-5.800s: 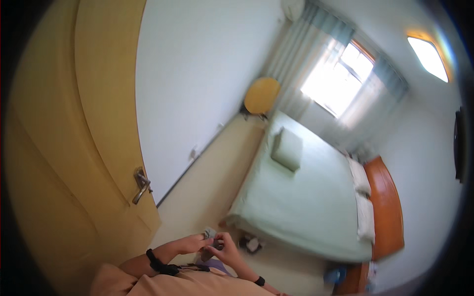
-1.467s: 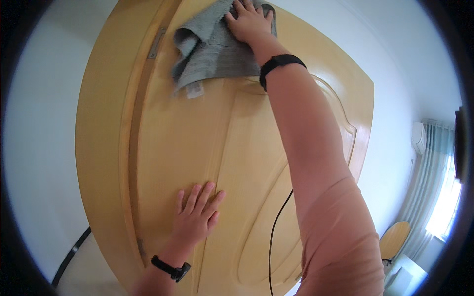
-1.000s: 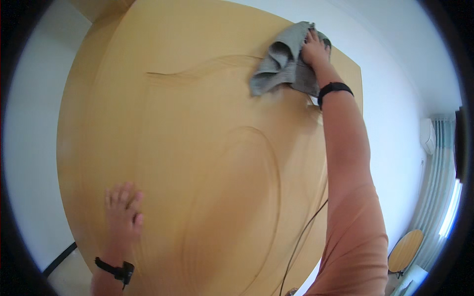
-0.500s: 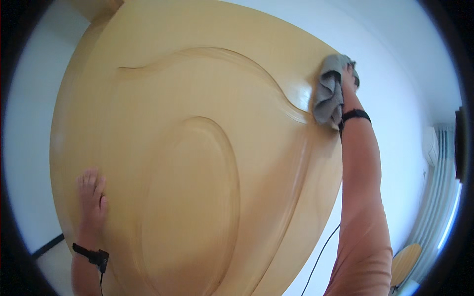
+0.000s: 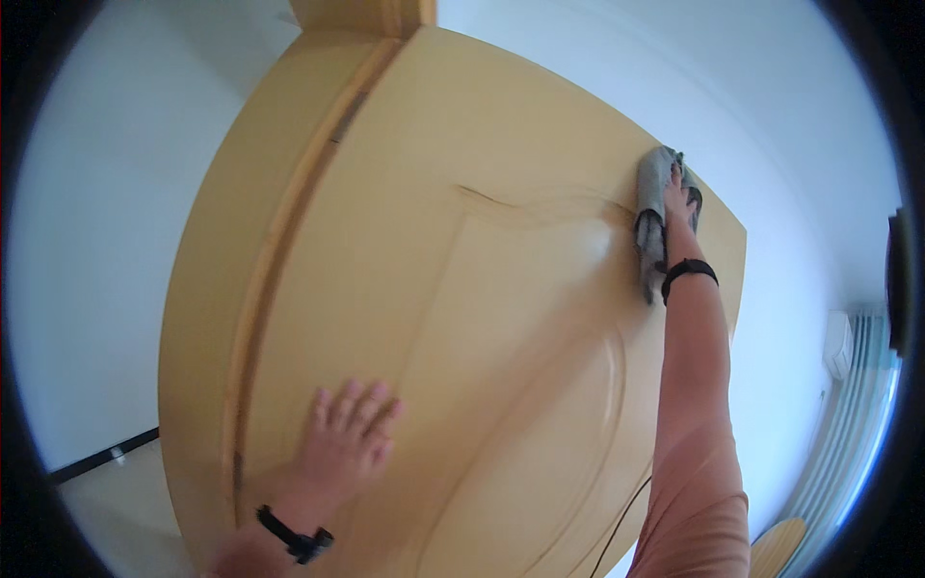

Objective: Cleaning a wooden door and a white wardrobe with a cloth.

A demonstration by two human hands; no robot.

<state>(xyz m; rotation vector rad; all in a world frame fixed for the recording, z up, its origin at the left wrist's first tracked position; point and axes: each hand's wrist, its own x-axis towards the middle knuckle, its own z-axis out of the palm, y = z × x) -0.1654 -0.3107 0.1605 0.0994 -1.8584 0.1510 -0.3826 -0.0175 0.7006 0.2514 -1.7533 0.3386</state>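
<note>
Black strap (image 5: 297,538) on our left wrist, nearest us. Our left hand (image 5: 349,433) is spread low over the yellow-tan, panelled wooden door (image 5: 501,289), holding nothing; blur keeps us from telling whether the palm touches. Thin black cable (image 5: 621,515) by the door's lower right. Our right hand (image 5: 679,204), with a black band (image 5: 691,274) at the wrist, lies over a grey fabric cloth (image 5: 653,202) at the door's upper right, pressing it to the wood; whether fingers also pinch a fold, we cannot tell.

Our judgement: the cloth works best under a flat palm with even pressure, its hanging tail tucked in, strokes following the door's moulded grooves.

Containers: we spot none. Beyond the door: white wall-mounted air conditioner (image 5: 839,347) beside a pale blue-green pleated curtain (image 5: 853,405).
</note>
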